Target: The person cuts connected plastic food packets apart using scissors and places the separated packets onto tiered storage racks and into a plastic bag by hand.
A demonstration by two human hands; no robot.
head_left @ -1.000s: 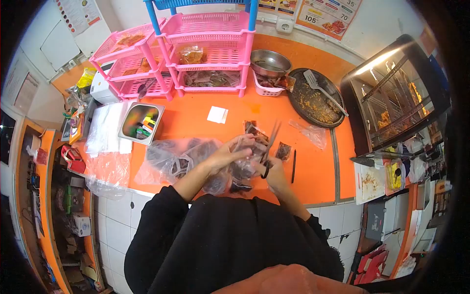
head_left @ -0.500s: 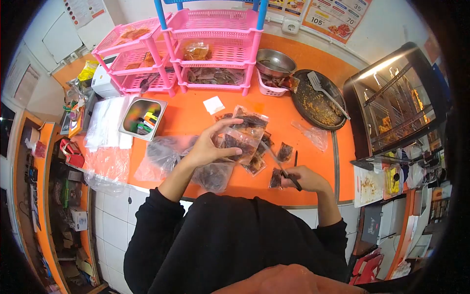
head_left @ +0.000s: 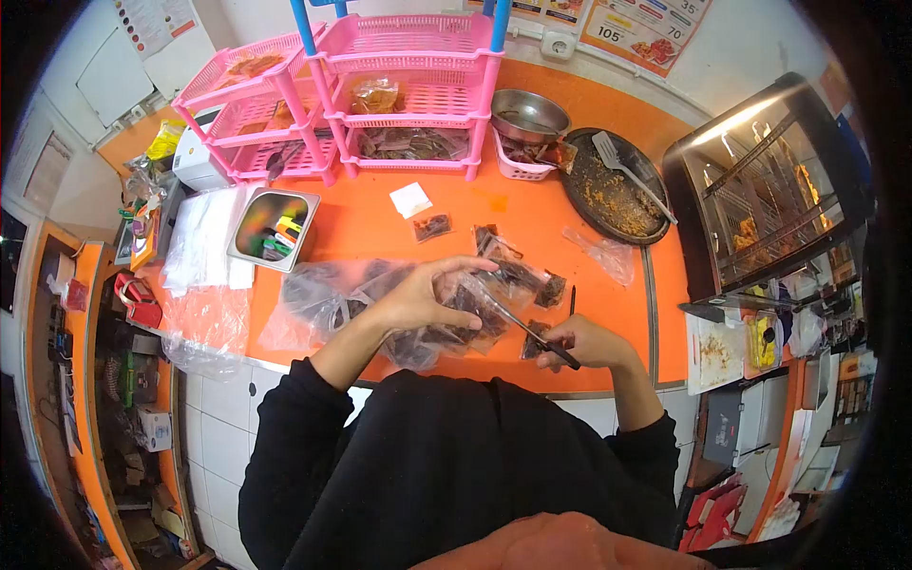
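Orange surface [head_left: 342, 211], bearing a clear bag [head_left: 321, 294] beside the left hand [head_left: 426, 299], whose fingers curve wide of the thumb, a packet [head_left: 490, 325] held between. Right hand [head_left: 591, 342]: fingers closed on scissors [head_left: 524, 326], blades directed at the packet. Loose sachet [head_left: 431, 227]: beyond the left fingers.

left fingers [head_left: 469, 264] arch, right fingers [head_left: 565, 334] curl inward.
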